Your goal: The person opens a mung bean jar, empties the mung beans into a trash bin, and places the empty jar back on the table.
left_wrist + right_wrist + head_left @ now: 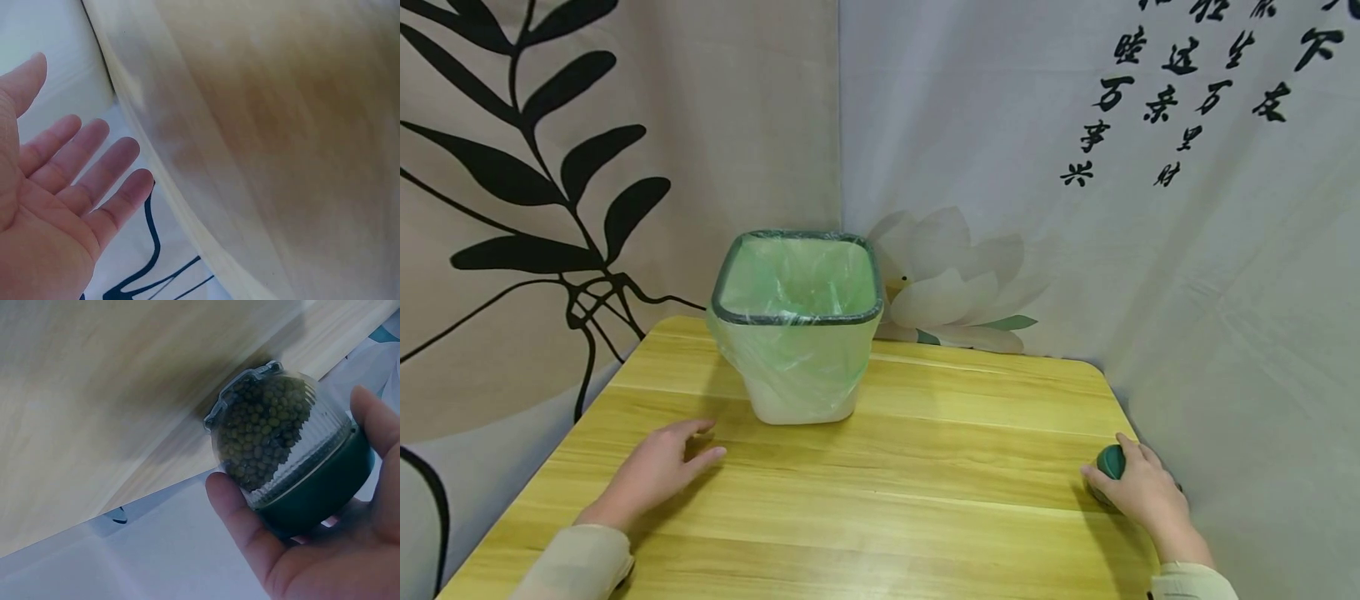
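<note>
My right hand grips a small clear ribbed jar with a dark green lid near the table's right edge. Green beans that look like mung beans fill part of the jar. In the right wrist view the thumb and fingers curl round the lid end, and the jar's base is close to the wood. My left hand hovers over the left side of the table, fingers relaxed and apart, holding nothing. In the left wrist view its palm faces the camera.
A pale green waste bin with a dark rim and a clear plastic liner stands at the back left of the wooden table. Behind and beside the table hang cloth curtains printed with leaves, a lotus and written characters.
</note>
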The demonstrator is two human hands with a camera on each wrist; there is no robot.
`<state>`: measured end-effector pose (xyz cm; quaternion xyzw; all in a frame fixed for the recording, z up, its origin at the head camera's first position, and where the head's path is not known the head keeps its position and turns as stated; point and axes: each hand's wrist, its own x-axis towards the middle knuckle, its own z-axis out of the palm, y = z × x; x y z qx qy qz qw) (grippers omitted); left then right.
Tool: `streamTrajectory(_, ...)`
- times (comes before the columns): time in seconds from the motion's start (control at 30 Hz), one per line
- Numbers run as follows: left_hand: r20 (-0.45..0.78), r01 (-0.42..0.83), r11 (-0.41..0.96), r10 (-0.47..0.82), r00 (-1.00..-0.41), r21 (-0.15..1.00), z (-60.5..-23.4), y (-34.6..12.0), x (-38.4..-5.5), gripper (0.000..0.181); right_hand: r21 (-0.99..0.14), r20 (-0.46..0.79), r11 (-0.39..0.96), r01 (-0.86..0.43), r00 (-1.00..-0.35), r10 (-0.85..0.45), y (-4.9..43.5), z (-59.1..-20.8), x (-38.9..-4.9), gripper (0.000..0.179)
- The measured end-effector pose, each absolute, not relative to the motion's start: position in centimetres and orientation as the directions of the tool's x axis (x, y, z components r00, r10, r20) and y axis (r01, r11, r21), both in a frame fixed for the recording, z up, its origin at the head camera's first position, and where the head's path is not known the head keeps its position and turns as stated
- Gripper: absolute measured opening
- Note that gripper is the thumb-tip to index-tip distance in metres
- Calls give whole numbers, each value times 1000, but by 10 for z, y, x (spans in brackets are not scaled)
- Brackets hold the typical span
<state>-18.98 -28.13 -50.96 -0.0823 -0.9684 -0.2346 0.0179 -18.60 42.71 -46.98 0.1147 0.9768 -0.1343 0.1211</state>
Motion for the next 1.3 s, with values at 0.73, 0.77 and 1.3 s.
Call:
streamTrajectory(0.73,59,145,855,134,-989,498,-509,-269,-182,69,-309,-284,908,283,-938,196,430,-478,-189,122)
streamTrajectory(0.77,59,143,854,131,-990,501,-509,-268,-181,69,-311,-284,907,284,-939,196,430,-478,-189,122)
streamTrajectory(1.3,90,154,823,126,-988,547,-507,-255,-176,67,-308,-283,904,295,-936,209,430,-479,-191,123)
